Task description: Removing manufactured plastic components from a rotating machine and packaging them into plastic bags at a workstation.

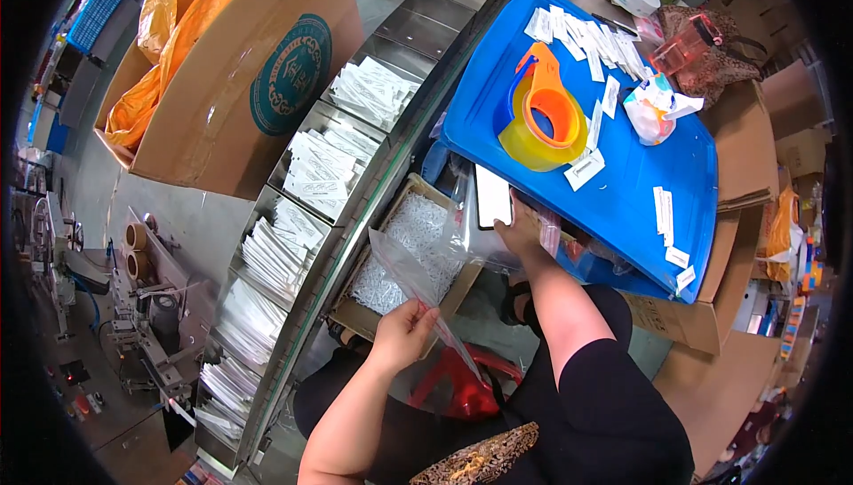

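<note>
My left hand (404, 334) pinches the edge of a clear plastic bag (407, 272), which stands up and out from the fingers above my lap. In my right hand (522, 226) is the lower end of a smartphone (493, 196) with a white screen; its upper end passes under the edge of a blue plastic lid (640, 192). Some fingers of this hand are hidden beneath the phone. More clear plastic bags (462, 223) lie beside it. Below the bag, a cardboard box (355, 307) holds many small white pieces (413, 227).
On the lid are an orange-and-yellow tape dispenser (546, 121), a tissue pack (650, 112) and white paper strips (591, 41). Metal bins (306, 214) of white packets run along my left. Behind them stands a large carton (240, 67) with an orange liner.
</note>
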